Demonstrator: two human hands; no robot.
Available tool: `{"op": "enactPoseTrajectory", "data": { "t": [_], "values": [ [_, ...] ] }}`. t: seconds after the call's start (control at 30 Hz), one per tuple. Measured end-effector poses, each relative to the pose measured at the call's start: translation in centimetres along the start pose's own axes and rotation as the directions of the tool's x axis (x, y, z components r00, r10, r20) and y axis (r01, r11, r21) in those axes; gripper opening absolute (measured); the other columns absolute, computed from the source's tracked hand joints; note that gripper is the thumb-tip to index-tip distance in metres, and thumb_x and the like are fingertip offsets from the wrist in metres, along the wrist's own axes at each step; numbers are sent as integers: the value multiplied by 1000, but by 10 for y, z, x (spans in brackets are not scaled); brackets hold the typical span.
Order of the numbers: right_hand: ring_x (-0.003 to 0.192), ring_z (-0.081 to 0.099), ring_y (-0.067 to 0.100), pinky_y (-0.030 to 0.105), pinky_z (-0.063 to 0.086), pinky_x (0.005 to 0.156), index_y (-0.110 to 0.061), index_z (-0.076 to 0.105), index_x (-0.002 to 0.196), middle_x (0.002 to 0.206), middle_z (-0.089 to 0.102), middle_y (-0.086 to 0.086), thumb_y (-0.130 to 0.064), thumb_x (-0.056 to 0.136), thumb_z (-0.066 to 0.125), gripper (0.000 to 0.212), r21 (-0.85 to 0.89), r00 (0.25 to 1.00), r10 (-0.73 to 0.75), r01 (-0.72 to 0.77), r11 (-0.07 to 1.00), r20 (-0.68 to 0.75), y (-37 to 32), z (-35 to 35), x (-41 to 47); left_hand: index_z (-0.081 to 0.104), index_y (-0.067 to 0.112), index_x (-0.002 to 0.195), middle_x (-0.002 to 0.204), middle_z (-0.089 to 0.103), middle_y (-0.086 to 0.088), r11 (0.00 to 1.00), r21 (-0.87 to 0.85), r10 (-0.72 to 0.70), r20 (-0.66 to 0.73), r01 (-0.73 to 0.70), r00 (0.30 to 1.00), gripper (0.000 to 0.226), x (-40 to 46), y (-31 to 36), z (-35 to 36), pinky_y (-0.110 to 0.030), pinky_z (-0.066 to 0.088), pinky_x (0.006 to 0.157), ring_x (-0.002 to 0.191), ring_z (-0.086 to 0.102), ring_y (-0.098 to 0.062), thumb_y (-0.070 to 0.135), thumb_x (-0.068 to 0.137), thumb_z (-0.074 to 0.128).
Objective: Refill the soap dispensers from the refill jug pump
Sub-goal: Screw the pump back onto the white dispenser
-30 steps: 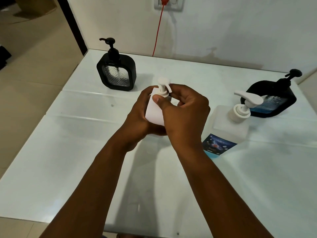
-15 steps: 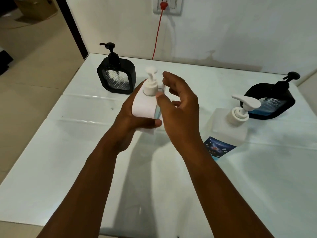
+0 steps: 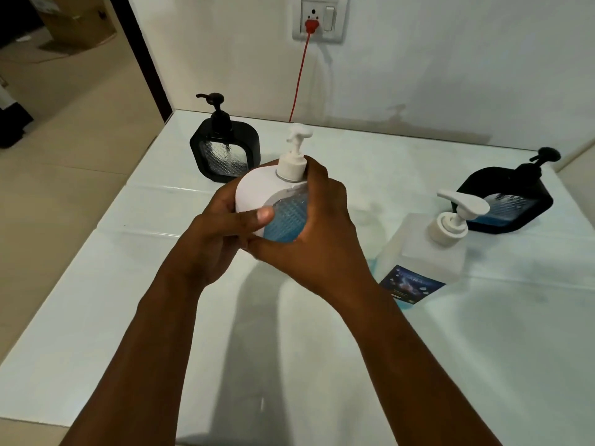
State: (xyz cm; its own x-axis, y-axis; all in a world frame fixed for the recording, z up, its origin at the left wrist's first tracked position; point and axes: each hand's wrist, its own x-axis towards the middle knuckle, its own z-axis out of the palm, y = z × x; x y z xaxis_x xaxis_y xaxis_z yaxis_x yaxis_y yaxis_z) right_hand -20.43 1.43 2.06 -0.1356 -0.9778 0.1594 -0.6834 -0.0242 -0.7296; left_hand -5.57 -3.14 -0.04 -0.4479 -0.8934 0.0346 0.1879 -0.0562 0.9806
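Note:
A white soap dispenser (image 3: 264, 187) with a white pump and a textured window showing blue liquid is held above the white table (image 3: 128, 300), mid-frame. My left hand (image 3: 219, 233) grips its left side, thumb across the front. My right hand (image 3: 322, 230) wraps its right side and bottom. The translucent refill jug (image 3: 421, 252) with a white pump and a blue label stands to the right. A black dispenser (image 3: 224, 149) with a clear-looking window stands at the back left. Another black dispenser (image 3: 505, 201), holding blue liquid, sits at the back right.
A wall socket (image 3: 318, 19) with a red plug and a red cord (image 3: 297, 82) runs down to the table's back edge. The table's left edge drops to a tiled floor (image 3: 64, 156). The wall stands close behind the table.
The white dispenser has been lifted and turned so its blue window faces me. My right hand has left the pump top and closed around the dispenser's right side.

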Motion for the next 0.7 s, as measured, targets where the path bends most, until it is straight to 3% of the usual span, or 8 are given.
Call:
{"op": "enactPoseTrajectory", "data": {
  "t": [0.1,0.17,0.23,0.33,0.5,0.57,0.63,0.7],
  "values": [
    [123,42,9,27,45,94,-35,24,145,138,41,-5,-70,60,77,106,-47,996,-25,21,999,-90,-10,-3,-7,77,33,129,124,80,6,999,13,-27,-92,29,995,74,-4,13,9,-29,63,91,118,76,-17,70,66,92],
    [123,42,8,25,43,95,-37,22,145,138,39,-5,-72,60,76,107,-84,990,-26,14,996,-139,-19,-3,-9,67,25,141,133,77,0,998,-61,-48,-249,34,967,89,-3,22,16,-36,64,96,124,74,-24,87,77,66],
    [128,41,12,25,38,98,-36,19,147,142,36,-2,-73,61,74,108,-141,980,-31,3,990,-197,-29,-3,-9,63,26,144,138,75,0,995,-91,-57,-322,29,945,78,-1,29,21,-42,62,103,128,72,-26,77,101,23],
    [129,42,13,21,30,95,-33,21,148,143,37,0,-72,62,75,109,-145,951,-61,17,989,-302,-44,-18,-8,62,33,144,141,73,7,989,-145,-74,-339,25,938,77,2,33,22,-40,61,104,129,72,-21,70,107,5],
    [120,47,11,19,45,89,-30,25,149,137,39,0,-67,61,80,110,-62,897,-116,99,993,-427,-69,-74,-9,66,38,133,133,77,8,999,3,-41,-335,45,941,50,9,27,31,-47,57,107,123,74,-13,60,114,25],
    [113,47,8,11,43,83,-30,27,148,136,40,0,-66,60,81,110,-66,870,-124,106,992,-476,-74,-103,-9,68,39,131,130,78,9,998,33,-49,-311,62,949,40,10,23,35,-49,58,105,120,75,-13,58,114,38],
    [108,43,2,0,34,75,-31,28,147,135,43,-3,-66,59,81,108,-78,849,-122,95,992,-514,-72,-134,-9,69,33,135,130,79,6,996,37,-63,-274,76,960,43,10,18,37,-55,56,108,122,75,-18,60,105,52],
    [109,41,0,-3,33,70,-33,29,145,137,44,-7,-67,59,81,106,-94,838,-100,58,994,-537,-64,-163,-9,68,30,139,131,78,3,995,52,-69,-248,84,966,55,10,15,37,-57,54,110,123,75,-21,60,94,62]
  ]
}}
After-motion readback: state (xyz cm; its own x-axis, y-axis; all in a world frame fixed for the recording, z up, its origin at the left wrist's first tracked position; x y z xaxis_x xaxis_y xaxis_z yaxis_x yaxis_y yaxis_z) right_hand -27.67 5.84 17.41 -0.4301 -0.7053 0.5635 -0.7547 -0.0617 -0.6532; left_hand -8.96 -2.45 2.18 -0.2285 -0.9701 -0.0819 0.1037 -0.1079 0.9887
